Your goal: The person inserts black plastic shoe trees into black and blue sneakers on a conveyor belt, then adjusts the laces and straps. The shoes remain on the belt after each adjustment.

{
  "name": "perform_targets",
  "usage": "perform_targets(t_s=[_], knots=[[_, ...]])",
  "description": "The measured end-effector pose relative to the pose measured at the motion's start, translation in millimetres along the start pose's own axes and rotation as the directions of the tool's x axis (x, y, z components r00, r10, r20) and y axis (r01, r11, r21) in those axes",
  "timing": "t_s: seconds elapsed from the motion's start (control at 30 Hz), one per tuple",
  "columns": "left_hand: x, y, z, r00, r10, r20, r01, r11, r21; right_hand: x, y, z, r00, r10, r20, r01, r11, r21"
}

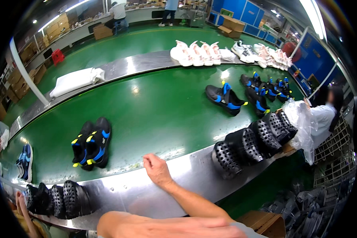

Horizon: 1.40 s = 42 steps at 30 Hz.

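Note:
My right hand [158,170] is held over the near edge of the green conveyor belt [146,119], its fingers curled in with nothing visible in them. To its left, a pair of black and blue sports shoes [98,142] with yellow tabs stands on the belt. A similar single shoe [225,99] lies farther off to the right. My left arm is bent across the bottom edge, with my left hand [214,225] near my right forearm; its fingers are too blurred to read.
Black shoes with studded soles [250,144] line the metal ledge [133,192] at right, and more [57,200] at left. More black-blue shoes [261,93] sit at far right, beside a person with clear plastic. Pink-white shoes [198,53] and a white bundle [77,81] occupy the far ledge.

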<state>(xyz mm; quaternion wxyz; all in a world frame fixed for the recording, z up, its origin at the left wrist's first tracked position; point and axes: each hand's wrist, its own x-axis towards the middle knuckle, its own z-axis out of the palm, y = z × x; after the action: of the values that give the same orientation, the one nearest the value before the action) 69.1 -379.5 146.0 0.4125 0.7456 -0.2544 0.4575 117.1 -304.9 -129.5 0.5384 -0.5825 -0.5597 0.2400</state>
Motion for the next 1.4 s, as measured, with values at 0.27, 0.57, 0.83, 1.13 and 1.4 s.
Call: perform_targets(t_s=[0.27,0.57,0.83,1.13,1.4], knots=[[4,12,-27,0.998,-0.024,0.064,0.019,0.996,0.088,1,5,-2,1.0,0.028,-0.008,-0.028,0.999,-0.025],[28,5,-8,0.941,-0.139,0.308,0.173,0.981,-0.088,1,-2,1,0.999,0.038,0.033,-0.038,0.999,-0.009],[-95,-86,51,0.864,-0.467,0.187,0.343,0.819,0.461,-1,0,-8,0.998,0.055,0.028,-0.054,0.998,-0.021],[-162,-96,94,0.613,-0.767,0.193,0.509,0.569,0.646,-4,2,1,1.0,0.02,0.02,-0.018,0.998,-0.064],[-158,-90,95,0.769,-0.639,-0.023,0.54,0.63,0.558,-5,-1,0,0.999,0.014,0.039,-0.011,0.998,-0.069]])
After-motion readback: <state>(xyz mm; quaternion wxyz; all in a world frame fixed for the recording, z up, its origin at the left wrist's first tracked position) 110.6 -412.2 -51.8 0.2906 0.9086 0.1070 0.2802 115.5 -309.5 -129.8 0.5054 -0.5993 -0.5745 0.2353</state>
